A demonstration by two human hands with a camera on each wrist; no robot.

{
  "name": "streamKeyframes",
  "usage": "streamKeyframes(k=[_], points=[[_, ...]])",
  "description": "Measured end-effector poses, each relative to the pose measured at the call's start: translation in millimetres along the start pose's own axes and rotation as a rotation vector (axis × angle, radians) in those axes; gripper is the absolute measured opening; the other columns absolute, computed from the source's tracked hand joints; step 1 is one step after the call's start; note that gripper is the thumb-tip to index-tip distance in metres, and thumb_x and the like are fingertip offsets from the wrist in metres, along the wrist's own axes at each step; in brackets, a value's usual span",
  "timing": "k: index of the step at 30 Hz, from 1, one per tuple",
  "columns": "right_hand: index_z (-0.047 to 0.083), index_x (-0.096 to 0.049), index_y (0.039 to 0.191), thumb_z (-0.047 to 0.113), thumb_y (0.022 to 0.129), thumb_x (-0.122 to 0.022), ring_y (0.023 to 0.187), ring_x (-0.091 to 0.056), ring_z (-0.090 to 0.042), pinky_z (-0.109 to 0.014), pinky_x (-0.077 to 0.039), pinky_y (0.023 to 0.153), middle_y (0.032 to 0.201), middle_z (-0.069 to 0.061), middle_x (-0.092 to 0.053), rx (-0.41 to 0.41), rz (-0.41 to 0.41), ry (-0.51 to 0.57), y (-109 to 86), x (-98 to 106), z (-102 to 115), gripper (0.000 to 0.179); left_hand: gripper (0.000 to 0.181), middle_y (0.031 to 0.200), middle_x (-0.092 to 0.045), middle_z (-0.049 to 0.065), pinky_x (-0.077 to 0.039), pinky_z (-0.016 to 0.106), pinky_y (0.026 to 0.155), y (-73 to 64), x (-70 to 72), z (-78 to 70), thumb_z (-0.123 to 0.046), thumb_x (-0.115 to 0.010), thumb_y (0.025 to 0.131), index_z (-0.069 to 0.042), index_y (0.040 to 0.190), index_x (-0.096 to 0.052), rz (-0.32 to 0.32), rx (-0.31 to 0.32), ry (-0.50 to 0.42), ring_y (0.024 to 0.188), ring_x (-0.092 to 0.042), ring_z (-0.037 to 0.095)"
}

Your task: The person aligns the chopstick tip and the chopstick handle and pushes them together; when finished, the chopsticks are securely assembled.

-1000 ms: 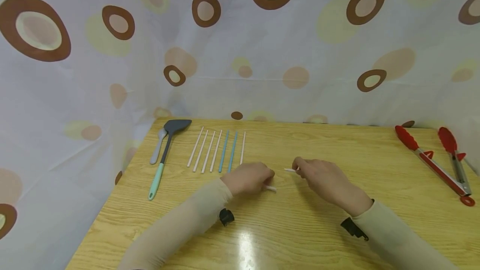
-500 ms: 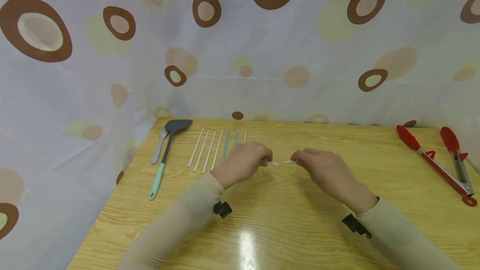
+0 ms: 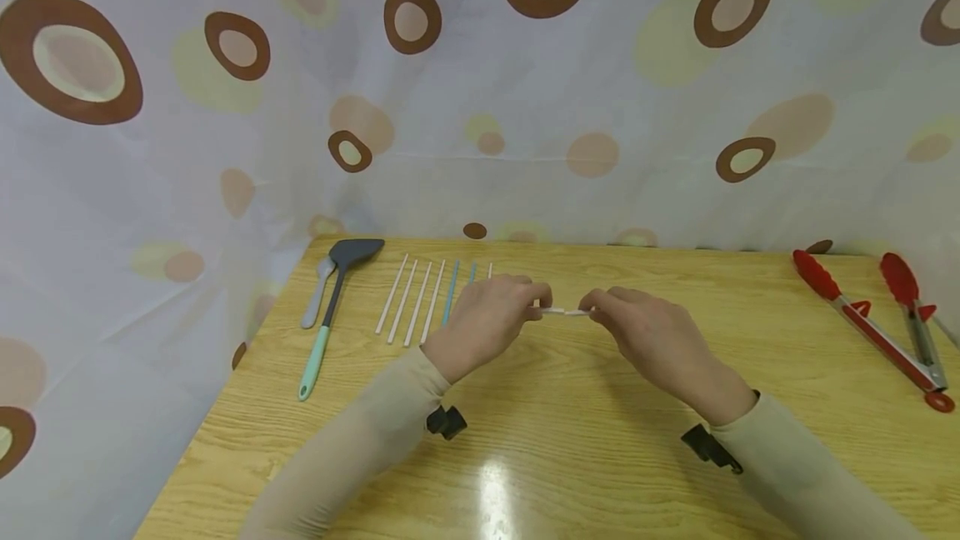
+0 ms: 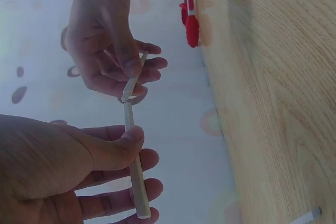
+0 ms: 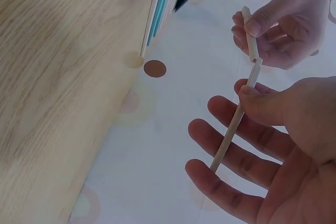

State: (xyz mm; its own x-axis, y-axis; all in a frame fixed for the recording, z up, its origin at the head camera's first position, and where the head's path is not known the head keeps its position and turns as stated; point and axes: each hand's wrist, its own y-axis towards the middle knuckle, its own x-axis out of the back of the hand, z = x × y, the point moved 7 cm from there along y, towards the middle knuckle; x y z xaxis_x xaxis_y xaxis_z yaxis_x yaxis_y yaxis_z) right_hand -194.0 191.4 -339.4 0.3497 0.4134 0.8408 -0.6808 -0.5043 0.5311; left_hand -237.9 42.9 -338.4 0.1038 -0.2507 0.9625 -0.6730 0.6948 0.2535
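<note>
Over the middle of the table, both hands are raised and close together in the head view. My left hand [image 3: 483, 319] pinches a white paper-straw-like tube [image 4: 138, 187] between thumb and fingers. A second, thinner-looking white tube [image 5: 229, 137] is pinched by my right hand [image 3: 652, 336], its back part lying along the fingers. The two tube ends face each other between the hands, nearly meeting. In the right wrist view, the right tube's tip looks narrowed and overlaps the end of the left one.
Several white straws [image 3: 397, 302] and two blue straws [image 3: 452, 290] lie in a row, partly behind the left hand. A spatula [image 3: 330, 315] and a grey spoon [image 3: 318, 294] lie at left. Red-tipped tongs [image 3: 862, 319] lie at right on the wooden table [image 3: 570, 457].
Both hands have risen from lower over the table and come closer together. The gap between the two tube ends has narrowed until they almost meet.
</note>
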Motion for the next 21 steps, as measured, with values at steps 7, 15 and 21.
streamKeyframes(k=[7, 15, 21], points=[[0.015, -0.067, 0.105, 0.004, 0.089, -0.073, 0.048, -0.038, -0.005, -0.021, -0.031, 0.040, 0.075, 0.005, -0.061, -0.022, 0.014, -0.009, 0.6, -1, -1, 0.020, 0.011, 0.092, -0.067, -0.008, -0.041, 0.019, 0.048, -1.5, 2.1, -0.6, -0.023, -0.071, 0.093, -0.025, 0.104, -0.069, -0.014, -0.008, -0.010, 0.071, -0.062, 0.007], [0.009, -0.070, 0.099, 0.004, 0.085, -0.077, 0.053, -0.054, -0.012, -0.026, -0.042, 0.044, 0.083, 0.001, -0.066, 0.003, -0.009, -0.067, -0.9, 1, 4, 0.017, 0.010, 0.095, -0.070, -0.007, -0.046, 0.019, 0.053, -2.7, 1.4, -7.3, -0.015, -0.072, 0.093, -0.019, 0.103, -0.072, -0.034, -0.069, 0.005, 0.083, -0.064, 0.009], [0.009, -0.072, 0.098, 0.001, 0.083, -0.077, 0.055, -0.058, -0.018, -0.031, -0.045, 0.043, 0.087, -0.002, -0.069, 0.026, -0.024, -0.125, -1.1, 1, 8, 0.018, 0.009, 0.097, -0.068, -0.005, -0.049, 0.018, 0.060, -4.0, -1.2, -11.9, -0.013, -0.071, 0.093, -0.015, 0.102, -0.072, -0.038, -0.100, 0.025, 0.088, -0.063, 0.011]])
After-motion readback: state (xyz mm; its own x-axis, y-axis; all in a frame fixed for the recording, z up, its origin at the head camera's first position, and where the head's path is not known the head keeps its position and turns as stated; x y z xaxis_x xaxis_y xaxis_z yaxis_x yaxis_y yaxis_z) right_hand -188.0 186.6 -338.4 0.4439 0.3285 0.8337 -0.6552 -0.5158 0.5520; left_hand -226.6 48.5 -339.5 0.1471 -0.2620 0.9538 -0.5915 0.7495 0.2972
